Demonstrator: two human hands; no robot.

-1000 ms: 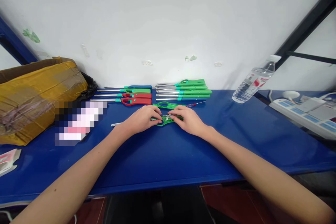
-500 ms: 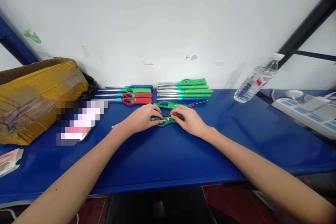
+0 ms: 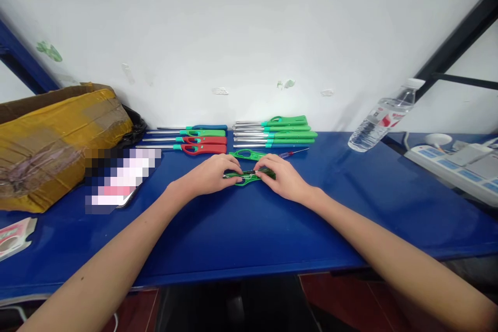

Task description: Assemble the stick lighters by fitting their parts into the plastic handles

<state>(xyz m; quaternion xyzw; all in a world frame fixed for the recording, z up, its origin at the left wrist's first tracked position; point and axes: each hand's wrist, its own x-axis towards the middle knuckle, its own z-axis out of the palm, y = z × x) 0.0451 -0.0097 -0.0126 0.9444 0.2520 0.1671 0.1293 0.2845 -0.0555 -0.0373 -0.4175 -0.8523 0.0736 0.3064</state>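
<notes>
An opened green lighter casing (image 3: pixel 246 180) lies at the middle of the blue table, with a thin white wire and dark parts showing in it. My left hand (image 3: pixel 218 175) is closed on its left end, fingers and thumb pinched together. From the right, my right hand (image 3: pixel 277 176) pinches the small dark parts at the casing's other end. Just behind is another green casing piece (image 3: pixel 247 154). A screwdriver (image 3: pixel 288 154) with a clear, reddish handle lies beyond my right hand. The fingertips partly hide what they touch.
Red, green and blue lighters (image 3: pixel 205 141) lie at back left, several green ones (image 3: pixel 291 135) at back centre. A taped box (image 3: pixel 58 140) and blurred phone (image 3: pixel 126 179) are left. A water bottle (image 3: pixel 381 119) and power strip (image 3: pixel 455 166) stand on the right of the table (image 3: pixel 249 238).
The view has shifted slightly. Both hands stay at the green casing, and the dark part between the fingertips shows a little more clearly.
</notes>
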